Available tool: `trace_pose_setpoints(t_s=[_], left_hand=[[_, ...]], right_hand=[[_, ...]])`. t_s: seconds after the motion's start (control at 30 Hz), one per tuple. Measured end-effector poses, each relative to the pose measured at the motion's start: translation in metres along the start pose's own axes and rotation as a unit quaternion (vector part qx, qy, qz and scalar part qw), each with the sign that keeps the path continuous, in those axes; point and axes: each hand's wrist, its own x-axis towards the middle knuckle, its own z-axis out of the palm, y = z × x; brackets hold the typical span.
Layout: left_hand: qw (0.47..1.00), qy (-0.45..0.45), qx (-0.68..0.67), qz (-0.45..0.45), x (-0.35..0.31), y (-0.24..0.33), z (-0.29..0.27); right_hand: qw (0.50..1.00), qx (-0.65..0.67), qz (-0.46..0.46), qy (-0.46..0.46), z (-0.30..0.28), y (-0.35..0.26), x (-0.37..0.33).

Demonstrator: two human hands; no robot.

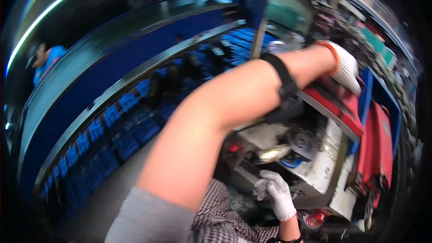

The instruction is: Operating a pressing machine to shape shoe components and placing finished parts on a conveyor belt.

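My left arm stretches across the view to the upper right, a black band round its forearm. At its end my left hand, in a white knit glove, rests over a red box-like part. Its fingers are blurred and partly hidden, so their grip is unclear. Lower down, my right hand wears a white glove too. Its fingers are loosely bent and apart, with nothing visible in them. Just beyond it is a worn machine with a dark round fitting and a shiny yellowish piece.
A second red part sits against a blue frame on the right. Rows of blue pieces line a long rack at left, below a blue-edged shelf. Beyond it, a person in blue is visible.
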Motion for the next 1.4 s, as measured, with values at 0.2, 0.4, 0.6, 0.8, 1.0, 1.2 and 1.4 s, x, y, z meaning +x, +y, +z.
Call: trace_pose_setpoints(t_s=[0.2, 0.4, 0.6, 0.8, 1.0, 1.2, 1.4], left_hand=[[0.987, -0.068, -0.146, -0.011, 0.020, -0.035, 0.107], [0.997, 0.014, -0.047, -0.055, -0.020, -0.022, 0.135], [0.998, 0.005, -0.038, -0.050, -0.021, -0.021, 0.141], [0.999, 0.026, 0.001, -0.042, -0.024, 0.003, 0.133], [0.980, 0.129, -0.121, -0.094, -0.047, 0.001, 0.126], [0.918, 0.247, -0.312, 0.000, -0.002, 0.069, 0.139], [0.972, 0.147, -0.133, 0.123, 0.045, 0.154, 0.165]], right_hand=[[0.968, 0.249, -0.021, -0.010, 0.037, 0.006, 0.042], [0.893, 0.436, -0.049, -0.100, 0.066, -0.023, 0.059], [0.851, 0.505, -0.059, -0.130, 0.044, -0.025, 0.033], [0.891, 0.413, -0.135, 0.131, -0.029, -0.054, -0.069], [0.697, -0.413, -0.313, 0.495, -0.141, -0.103, -0.149], [0.586, -0.497, -0.051, 0.638, -0.295, -0.092, -0.294], [0.508, -0.589, 0.105, 0.620, -0.237, -0.123, -0.260]])
